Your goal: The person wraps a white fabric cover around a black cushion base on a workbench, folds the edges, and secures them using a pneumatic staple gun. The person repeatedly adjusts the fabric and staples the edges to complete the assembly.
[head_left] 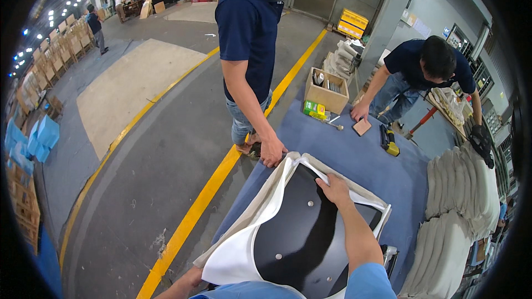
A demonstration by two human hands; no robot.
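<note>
A seat cushion lies underside up before me, with a black board [299,227] dotted with round metal inserts, white padding [238,254] around it and a beige fabric cover [360,188] outside. My right hand [334,189] reaches across the board, fingers closed on the white padding along the far edge. At the near left corner, my left hand [191,278] touches the cover; its fingers are hidden beneath it. A standing co-worker's hand [272,150] rests at the far left corner. Across the table, another co-worker's hand [361,112] is beside a tan block [362,127].
The blue table [366,160] carries a yellow-black staple gun [389,141], a wooden box [327,93] and a green-yellow carton [314,109]. Another metal tool [390,254] lies right of the cushion. Stacked beige cushions [460,188] stand at the right. Yellow floor lines [221,171] run left.
</note>
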